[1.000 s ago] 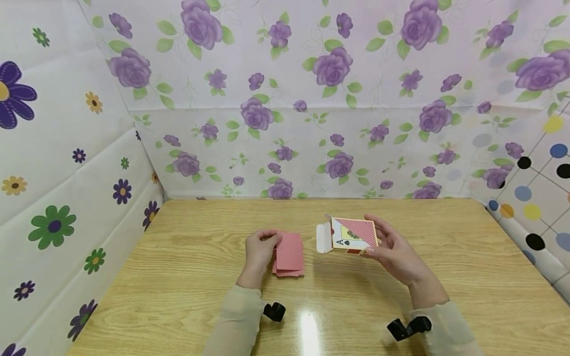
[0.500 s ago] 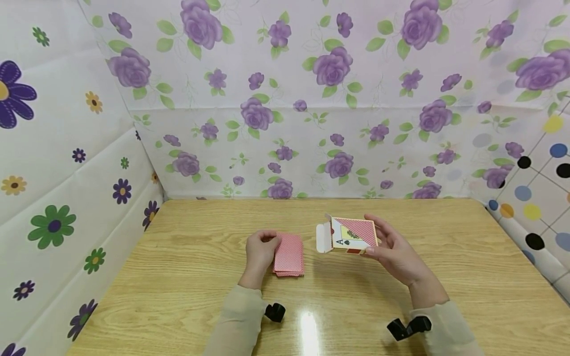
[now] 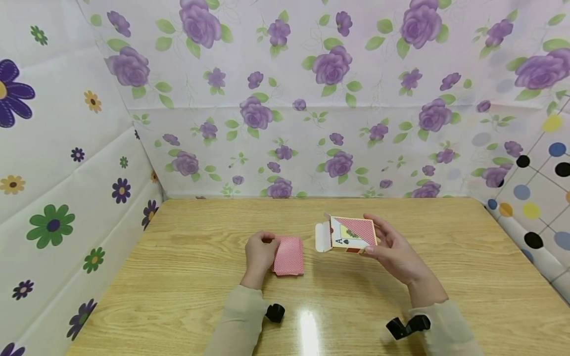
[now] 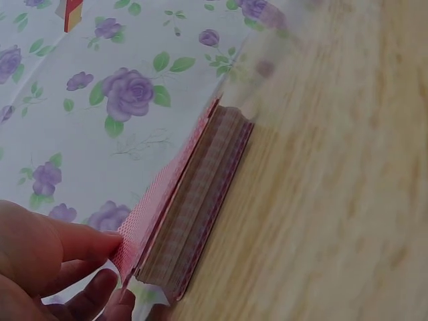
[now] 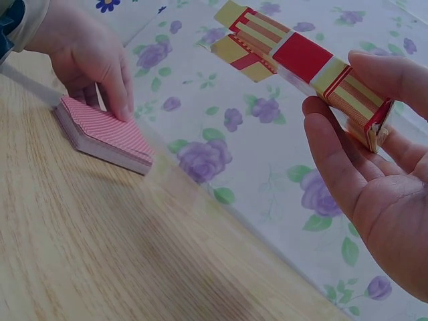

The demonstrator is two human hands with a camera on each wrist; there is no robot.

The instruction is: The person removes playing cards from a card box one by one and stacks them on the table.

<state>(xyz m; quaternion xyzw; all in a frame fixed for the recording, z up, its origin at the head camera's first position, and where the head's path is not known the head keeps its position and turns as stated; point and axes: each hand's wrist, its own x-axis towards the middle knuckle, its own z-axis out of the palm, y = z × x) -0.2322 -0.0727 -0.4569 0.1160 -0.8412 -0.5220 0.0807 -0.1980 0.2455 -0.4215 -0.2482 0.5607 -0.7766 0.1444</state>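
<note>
At the far left, one white cloth (image 3: 67, 163) printed with daisies hangs beside the single wooden counter (image 3: 178, 277). Two pale sleeves reach in over it, the left sleeve (image 3: 238, 321) first, with one of two black wrist mounts (image 3: 275, 313) next to it. The left hand (image 3: 260, 253) pinches the left edge of one stack of red-backed cards (image 3: 289, 257) between thumb and fingers; the stack lies face down on the counter, slightly uneven, its cards too many to count. Just right of it, well above the wood, is one card box (image 3: 354, 235), marked with one large A and a spade; two flaps show standing out at its left end. The right hand (image 3: 396, 254) grips the box's right end, thumb on the near side and fingers on the far side. Below are the second mount (image 3: 407, 327) and the right sleeve (image 3: 447, 324). One rose-patterned cloth (image 3: 285, 84) spans the back, and one dotted cloth (image 3: 547, 198) hangs at far right.
</note>
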